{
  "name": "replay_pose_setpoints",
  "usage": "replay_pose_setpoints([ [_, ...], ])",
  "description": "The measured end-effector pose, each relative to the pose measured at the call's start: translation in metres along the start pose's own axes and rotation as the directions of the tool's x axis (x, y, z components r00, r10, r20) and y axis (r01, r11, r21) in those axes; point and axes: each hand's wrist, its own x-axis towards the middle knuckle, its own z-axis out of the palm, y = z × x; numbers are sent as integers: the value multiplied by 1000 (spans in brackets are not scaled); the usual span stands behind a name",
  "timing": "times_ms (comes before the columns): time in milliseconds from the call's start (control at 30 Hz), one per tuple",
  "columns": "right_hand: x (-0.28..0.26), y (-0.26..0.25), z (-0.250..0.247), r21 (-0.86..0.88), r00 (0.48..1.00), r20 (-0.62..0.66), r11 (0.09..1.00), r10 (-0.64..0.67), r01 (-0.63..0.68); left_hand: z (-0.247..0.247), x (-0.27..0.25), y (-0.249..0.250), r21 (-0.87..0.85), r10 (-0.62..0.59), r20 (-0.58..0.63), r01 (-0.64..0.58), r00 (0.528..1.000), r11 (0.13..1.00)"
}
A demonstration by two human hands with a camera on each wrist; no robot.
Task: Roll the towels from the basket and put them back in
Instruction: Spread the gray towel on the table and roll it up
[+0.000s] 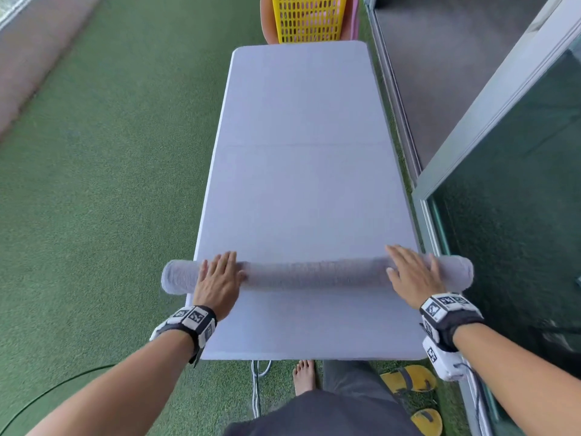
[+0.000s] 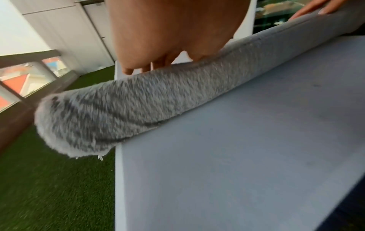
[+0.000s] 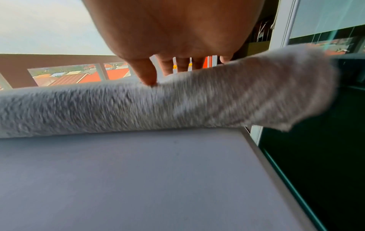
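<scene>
I can't read any text here: the left wristband [image 1: 188, 322] and right wristband [image 1: 446, 309], lower frame, carry only black-and-white square marker patterns, no letters or numbers.

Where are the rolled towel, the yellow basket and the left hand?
rolled towel [image 1: 314, 273], head view, middle of the grey roll between the hands.
yellow basket [image 1: 306, 20], head view, its slotted front wall beyond the table's far end.
left hand [image 1: 218, 278], head view, back of the hand.

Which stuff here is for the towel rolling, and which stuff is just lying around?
For the job:
- rolled grey fluffy towel
- yellow plastic slotted basket
- white folding table
- left hand and right hand, flat on the roll

Just lying about:
- yellow sandals
- white cable
</scene>
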Motion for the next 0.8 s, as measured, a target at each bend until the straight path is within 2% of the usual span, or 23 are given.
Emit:
replay_pose_setpoints([
  [133, 10, 28, -4, -80, 993, 108, 995, -42, 51, -1, 12, -27, 108, 69, 77, -78, 995, 991],
  [233, 14, 40, -7, -122, 994, 99, 991, -49, 61, -7, 10, -26, 154, 3, 71, -14, 997, 988],
  [367, 5, 3, -9, 45, 987, 163, 999, 4, -12, -9, 8, 27, -20, -229, 130, 233, 965, 972],
  [433, -5, -28, -2, 72, 978, 207, 996, 40, -56, -2, 8, 55, -133, -277, 197, 306, 940, 943],
  [533, -22, -78, 13, 181, 968, 245, 979, 48, -94, 2, 3, 103, -250, -266, 322, 353, 908, 902],
  [667, -41, -120, 24, 313, 953, 292, 933, 85, -179, 1, -13, 148, -442, -244, 437, 442, 866, 780],
  [767, -47, -129, 25, 415, 945, 291, 871, 148, -264, 6, -30, 159, -483, -228, 430, 436, 874, 760],
  [800, -48, -132, 24, 451, 945, 279, 845, 170, -286, 7, -36, 160, -495, -182, 420, 392, 889, 775],
])
